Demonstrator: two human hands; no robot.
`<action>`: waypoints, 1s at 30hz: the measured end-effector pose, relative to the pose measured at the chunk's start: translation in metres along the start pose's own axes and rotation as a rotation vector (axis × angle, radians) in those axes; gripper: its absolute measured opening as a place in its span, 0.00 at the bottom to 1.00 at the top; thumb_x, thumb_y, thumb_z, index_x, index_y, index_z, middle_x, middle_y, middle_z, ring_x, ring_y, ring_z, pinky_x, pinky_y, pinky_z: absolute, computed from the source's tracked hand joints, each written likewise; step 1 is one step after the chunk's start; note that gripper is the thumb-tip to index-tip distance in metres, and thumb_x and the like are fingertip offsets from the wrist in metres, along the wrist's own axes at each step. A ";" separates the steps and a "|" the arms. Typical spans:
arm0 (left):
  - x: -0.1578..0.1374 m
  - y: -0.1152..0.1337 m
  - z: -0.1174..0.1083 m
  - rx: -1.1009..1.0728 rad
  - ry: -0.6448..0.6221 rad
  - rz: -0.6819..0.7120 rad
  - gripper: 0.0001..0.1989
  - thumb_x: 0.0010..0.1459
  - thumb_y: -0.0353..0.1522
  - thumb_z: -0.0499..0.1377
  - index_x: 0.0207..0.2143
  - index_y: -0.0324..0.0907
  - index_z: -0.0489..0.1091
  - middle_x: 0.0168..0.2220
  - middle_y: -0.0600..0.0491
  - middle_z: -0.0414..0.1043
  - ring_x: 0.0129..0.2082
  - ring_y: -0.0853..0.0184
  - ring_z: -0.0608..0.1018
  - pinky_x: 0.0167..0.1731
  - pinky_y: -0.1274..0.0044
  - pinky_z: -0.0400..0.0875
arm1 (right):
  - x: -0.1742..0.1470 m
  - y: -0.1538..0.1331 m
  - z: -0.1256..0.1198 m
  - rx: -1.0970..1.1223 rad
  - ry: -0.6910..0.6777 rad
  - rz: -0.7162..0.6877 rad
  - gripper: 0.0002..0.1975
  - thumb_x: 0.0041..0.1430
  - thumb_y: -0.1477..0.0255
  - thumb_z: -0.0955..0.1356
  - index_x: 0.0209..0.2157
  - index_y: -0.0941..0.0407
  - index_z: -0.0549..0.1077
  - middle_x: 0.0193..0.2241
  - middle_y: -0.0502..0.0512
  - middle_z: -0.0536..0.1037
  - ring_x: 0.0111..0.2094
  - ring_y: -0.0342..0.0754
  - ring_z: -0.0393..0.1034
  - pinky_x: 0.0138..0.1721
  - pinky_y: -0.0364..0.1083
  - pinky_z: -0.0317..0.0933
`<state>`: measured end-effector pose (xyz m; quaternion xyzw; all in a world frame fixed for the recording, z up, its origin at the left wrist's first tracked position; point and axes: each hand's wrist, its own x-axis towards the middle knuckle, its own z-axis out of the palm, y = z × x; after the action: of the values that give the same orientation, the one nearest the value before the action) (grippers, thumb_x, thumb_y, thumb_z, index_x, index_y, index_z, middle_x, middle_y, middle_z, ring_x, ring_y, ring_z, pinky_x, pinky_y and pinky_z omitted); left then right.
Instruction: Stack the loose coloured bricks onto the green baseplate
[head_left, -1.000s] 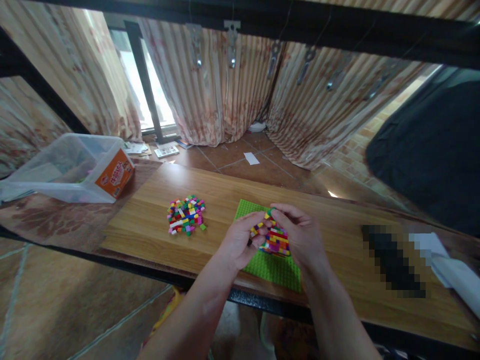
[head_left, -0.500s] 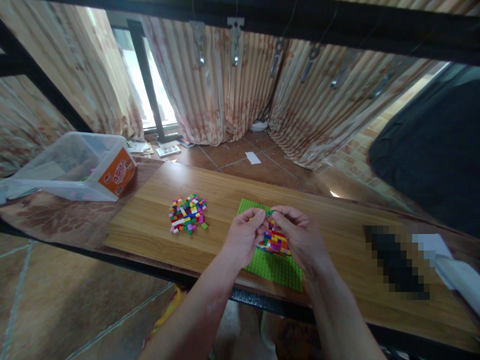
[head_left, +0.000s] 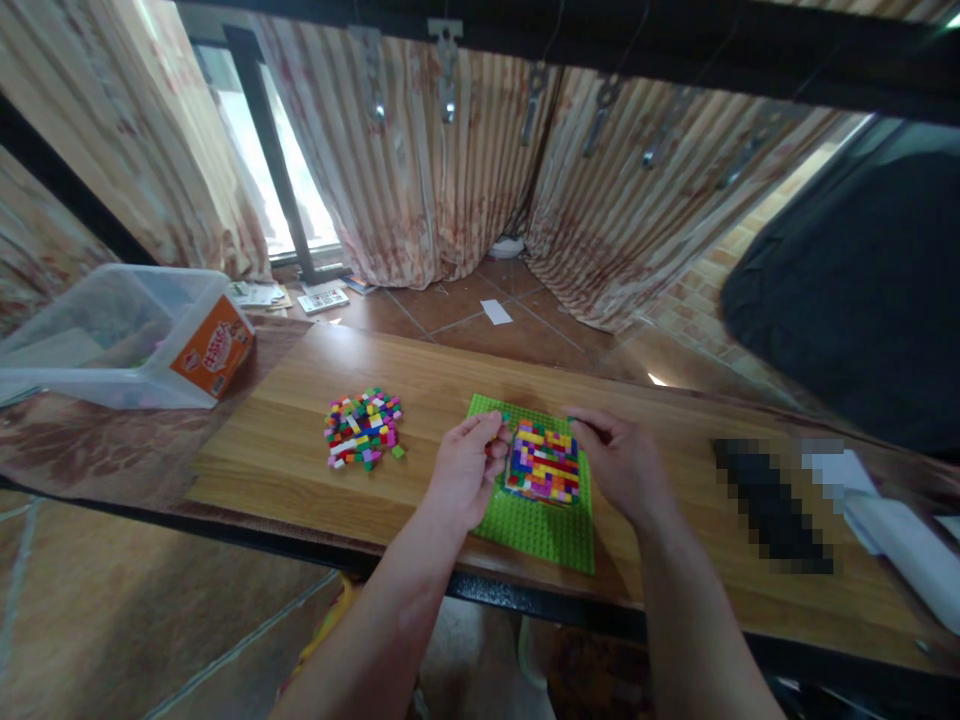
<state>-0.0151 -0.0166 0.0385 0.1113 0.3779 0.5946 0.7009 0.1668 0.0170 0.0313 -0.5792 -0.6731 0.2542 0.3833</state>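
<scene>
A block of multicoloured toy bricks (head_left: 544, 465), packed side by side in layers, stands on a green studded baseplate (head_left: 532, 545). To its left, my left hand (head_left: 466, 465) is closed in a pinch, with a small green toy brick (head_left: 506, 418) at the fingertips. My right hand (head_left: 619, 460) hovers at the block's upper right, thumb and forefinger pinching a small dark green toy brick (head_left: 573, 420). Further left on the wooden board lies a loose pile of small coloured bricks (head_left: 364, 428).
A clear plastic bin (head_left: 142, 385) with an orange label stands at the far left. On the right lie a pixelated dark object (head_left: 772, 505) and white papers (head_left: 892, 540). The wooden tabletop (head_left: 420, 370) ends at a black front edge. Striped curtains (head_left: 420, 180) hang behind.
My hands have moved apart from their meeting point above the block, the left going left and the right going right. The top of the brick block now shows. The view has shifted slightly.
</scene>
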 end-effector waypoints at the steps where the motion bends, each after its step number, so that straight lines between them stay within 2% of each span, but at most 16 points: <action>1: 0.000 0.000 0.000 0.005 0.007 -0.004 0.12 0.45 0.31 0.69 0.25 0.36 0.68 0.23 0.55 0.67 0.18 0.81 0.62 0.14 0.87 0.48 | 0.000 0.000 0.000 -0.064 -0.027 -0.026 0.14 0.58 0.69 0.64 0.39 0.53 0.81 0.40 0.57 0.82 0.41 0.53 0.76 0.44 0.52 0.67; 6: 0.001 -0.001 0.000 0.025 0.000 -0.016 0.10 0.46 0.30 0.67 0.25 0.36 0.68 0.23 0.55 0.67 0.18 0.81 0.62 0.14 0.87 0.48 | -0.001 -0.007 0.005 -0.290 -0.115 -0.117 0.15 0.58 0.73 0.62 0.37 0.53 0.81 0.39 0.58 0.81 0.40 0.52 0.75 0.45 0.51 0.65; 11: 0.000 0.000 0.000 0.040 0.000 -0.019 0.10 0.46 0.30 0.67 0.24 0.36 0.68 0.23 0.55 0.67 0.18 0.81 0.63 0.15 0.87 0.48 | 0.001 -0.012 0.007 -0.395 -0.139 -0.195 0.13 0.59 0.72 0.62 0.37 0.54 0.80 0.37 0.59 0.81 0.41 0.55 0.74 0.46 0.53 0.63; 17: 0.000 -0.001 0.000 0.037 0.009 -0.027 0.10 0.46 0.30 0.67 0.24 0.36 0.68 0.23 0.55 0.67 0.17 0.81 0.62 0.14 0.87 0.48 | 0.004 -0.009 0.010 -0.344 -0.147 -0.174 0.11 0.56 0.72 0.64 0.35 0.54 0.79 0.35 0.57 0.81 0.40 0.53 0.73 0.45 0.52 0.63; 25: 0.001 -0.002 -0.001 0.041 -0.006 -0.024 0.10 0.46 0.31 0.67 0.24 0.35 0.68 0.23 0.55 0.67 0.18 0.81 0.63 0.14 0.87 0.49 | 0.006 -0.006 0.009 -0.255 -0.185 -0.150 0.14 0.59 0.71 0.62 0.36 0.55 0.80 0.36 0.58 0.81 0.39 0.53 0.74 0.44 0.51 0.64; 30: 0.000 -0.003 -0.002 0.036 -0.008 -0.022 0.10 0.46 0.30 0.67 0.24 0.35 0.68 0.22 0.55 0.67 0.18 0.80 0.63 0.14 0.87 0.49 | 0.008 0.002 0.012 -0.163 -0.139 -0.115 0.12 0.57 0.70 0.64 0.33 0.53 0.81 0.35 0.56 0.82 0.38 0.51 0.75 0.43 0.50 0.65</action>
<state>-0.0141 -0.0178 0.0354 0.1220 0.3868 0.5797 0.7067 0.1583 0.0266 0.0245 -0.5500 -0.7484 0.2158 0.3014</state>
